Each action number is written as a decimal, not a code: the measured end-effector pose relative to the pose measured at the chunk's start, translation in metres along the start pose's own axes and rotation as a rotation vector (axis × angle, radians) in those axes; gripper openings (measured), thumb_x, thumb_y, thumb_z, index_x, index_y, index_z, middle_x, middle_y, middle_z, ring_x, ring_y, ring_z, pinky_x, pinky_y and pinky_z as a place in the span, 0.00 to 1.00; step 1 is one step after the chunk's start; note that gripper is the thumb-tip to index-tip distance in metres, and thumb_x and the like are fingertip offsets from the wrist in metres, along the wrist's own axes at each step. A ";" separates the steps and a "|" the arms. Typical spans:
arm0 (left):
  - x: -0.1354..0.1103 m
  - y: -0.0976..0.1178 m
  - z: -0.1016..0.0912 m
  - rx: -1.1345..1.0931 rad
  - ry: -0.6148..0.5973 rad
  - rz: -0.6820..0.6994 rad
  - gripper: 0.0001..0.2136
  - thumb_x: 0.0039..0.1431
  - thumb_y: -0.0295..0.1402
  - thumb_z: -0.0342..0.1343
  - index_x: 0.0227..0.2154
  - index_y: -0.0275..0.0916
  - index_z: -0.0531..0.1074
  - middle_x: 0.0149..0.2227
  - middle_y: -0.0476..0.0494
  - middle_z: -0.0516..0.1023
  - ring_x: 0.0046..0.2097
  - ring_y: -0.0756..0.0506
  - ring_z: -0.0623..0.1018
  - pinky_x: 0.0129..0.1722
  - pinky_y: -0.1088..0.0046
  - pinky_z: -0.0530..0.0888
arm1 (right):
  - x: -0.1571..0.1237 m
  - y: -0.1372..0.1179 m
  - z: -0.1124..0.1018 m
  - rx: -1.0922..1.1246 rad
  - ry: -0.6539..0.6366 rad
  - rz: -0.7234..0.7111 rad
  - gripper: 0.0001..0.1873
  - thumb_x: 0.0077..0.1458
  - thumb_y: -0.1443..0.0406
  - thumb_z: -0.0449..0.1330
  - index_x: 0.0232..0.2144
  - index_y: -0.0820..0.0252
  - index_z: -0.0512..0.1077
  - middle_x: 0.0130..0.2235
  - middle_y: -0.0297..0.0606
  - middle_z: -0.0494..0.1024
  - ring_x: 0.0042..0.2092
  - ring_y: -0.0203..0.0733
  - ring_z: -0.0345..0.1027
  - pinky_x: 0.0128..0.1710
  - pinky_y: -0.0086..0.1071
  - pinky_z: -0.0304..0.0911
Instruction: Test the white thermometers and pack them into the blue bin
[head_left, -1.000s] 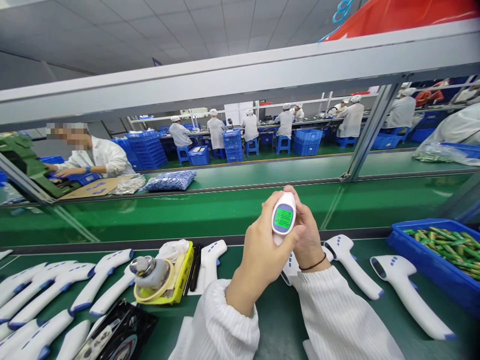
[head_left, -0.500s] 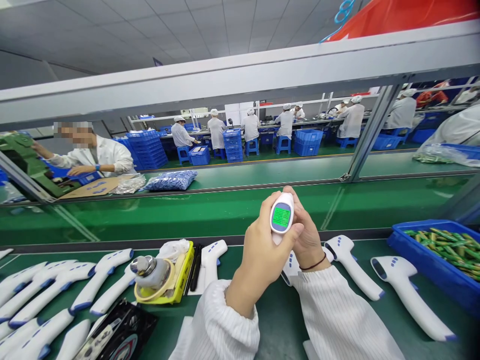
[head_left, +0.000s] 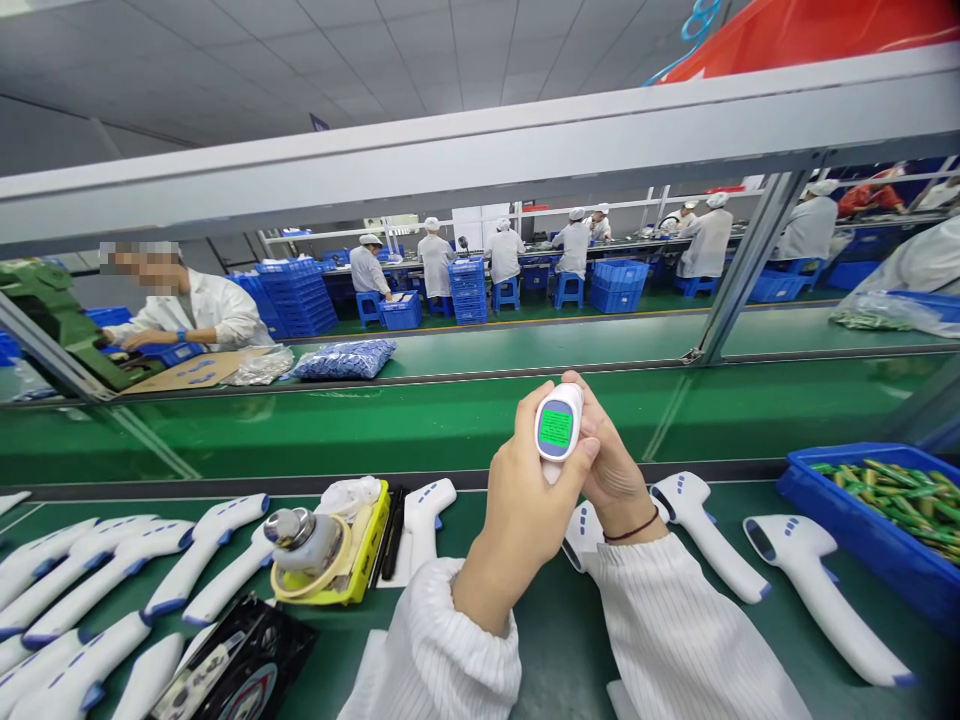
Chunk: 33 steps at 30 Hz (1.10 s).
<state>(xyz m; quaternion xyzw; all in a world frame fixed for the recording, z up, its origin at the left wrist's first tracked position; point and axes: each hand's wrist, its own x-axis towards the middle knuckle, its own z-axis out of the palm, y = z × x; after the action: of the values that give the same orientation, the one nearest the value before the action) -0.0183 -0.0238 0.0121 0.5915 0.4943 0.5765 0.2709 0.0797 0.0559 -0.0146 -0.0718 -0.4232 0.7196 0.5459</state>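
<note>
I hold a white infrared thermometer (head_left: pixel 558 425) upright in front of me, its lit green screen facing me. My left hand (head_left: pixel 525 505) is wrapped round its handle from the left, thumb just under the screen. My right hand (head_left: pixel 613 470) cups the head from behind and the right. Several more white thermometers with blue trim lie on the green bench: a row at the left (head_left: pixel 112 590), one in the middle (head_left: pixel 421 515), two at the right (head_left: pixel 705 535) (head_left: pixel 814 590), and one partly hidden under my right wrist (head_left: pixel 581 535).
A yellow tape holder with a metal knob (head_left: pixel 330 545) sits left of my arms, a black box (head_left: pixel 240 670) in front of it. A blue bin of green parts (head_left: pixel 881 510) stands at right. Beyond the conveyor (head_left: pixel 450 420), a co-worker (head_left: pixel 187 310) and others work.
The thermometer and both hands have drifted slightly left and a little lower. The co-worker at the far left lowered the raised arm back to the bench.
</note>
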 end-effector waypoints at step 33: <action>0.047 -0.032 -0.039 -1.550 0.549 -0.475 0.11 0.65 0.37 0.47 0.36 0.35 0.69 0.25 0.52 0.71 0.22 0.56 0.70 0.24 0.82 0.69 | -0.022 0.073 0.051 -0.270 -0.056 -0.193 0.10 0.64 0.55 0.54 0.40 0.50 0.72 0.49 0.38 0.73 0.61 0.47 0.61 0.66 0.47 0.53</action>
<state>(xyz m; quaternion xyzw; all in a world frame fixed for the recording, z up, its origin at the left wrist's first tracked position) -0.0709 0.0198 0.0107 -0.0405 0.1193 0.8025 0.5833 0.0065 0.0070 -0.0407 -0.0834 -0.5359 0.6022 0.5858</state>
